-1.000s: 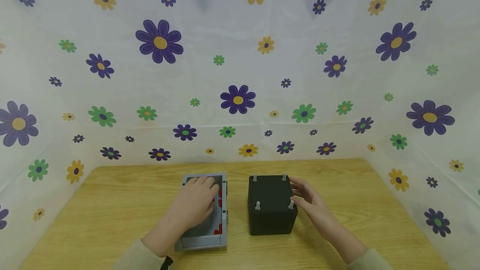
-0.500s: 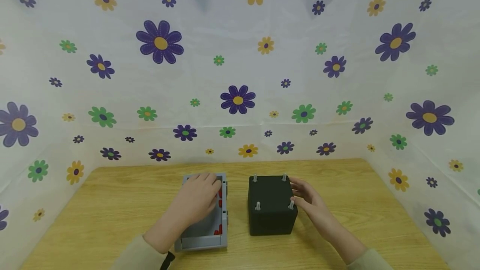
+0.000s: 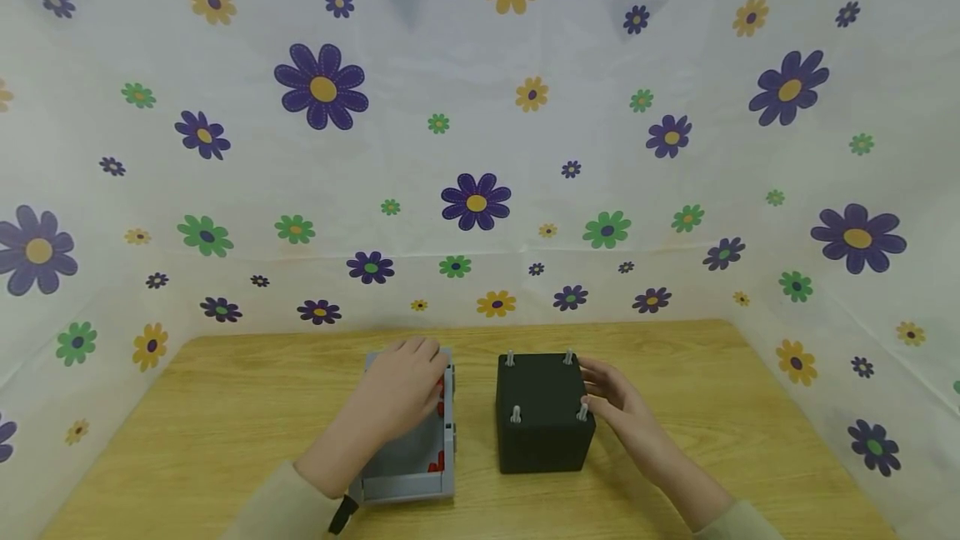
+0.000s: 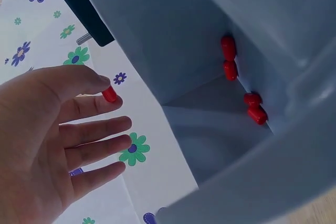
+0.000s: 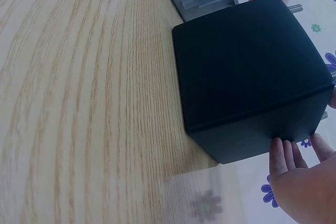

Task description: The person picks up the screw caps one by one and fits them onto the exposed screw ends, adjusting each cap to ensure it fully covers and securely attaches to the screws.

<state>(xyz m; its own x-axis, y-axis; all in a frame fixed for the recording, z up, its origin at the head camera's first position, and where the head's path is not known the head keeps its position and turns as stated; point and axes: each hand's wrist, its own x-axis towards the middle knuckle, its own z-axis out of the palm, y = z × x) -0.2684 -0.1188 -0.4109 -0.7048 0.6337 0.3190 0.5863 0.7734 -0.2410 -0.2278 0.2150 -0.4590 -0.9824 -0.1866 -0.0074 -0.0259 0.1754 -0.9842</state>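
My left hand [image 3: 397, 386] is over the far end of a grey tray [image 3: 405, 486]. In the left wrist view, its thumb and index finger pinch a small red cylinder [image 4: 109, 94], while the other fingers extend. Several like red cylinders [image 4: 257, 115] lie along the tray's inner right side. To the tray's right stands a black block [image 3: 542, 390] with metal pins [image 3: 516, 413] sticking up near its top corners. Against the block's right side rest the fingertips of my right hand [image 3: 630, 419], its thumb by the near right pin.
Grey hinge-like knobs [image 3: 453, 436] project from the tray's right wall, facing the block across a narrow gap. Both stand on a wood-grain table [image 3: 225, 407]. A flower-printed cloth [image 3: 480, 107] hangs behind and at both sides.
My left hand has shifted slightly up and right, toward the tray's far right corner. My right hand and the black block have stayed in place.
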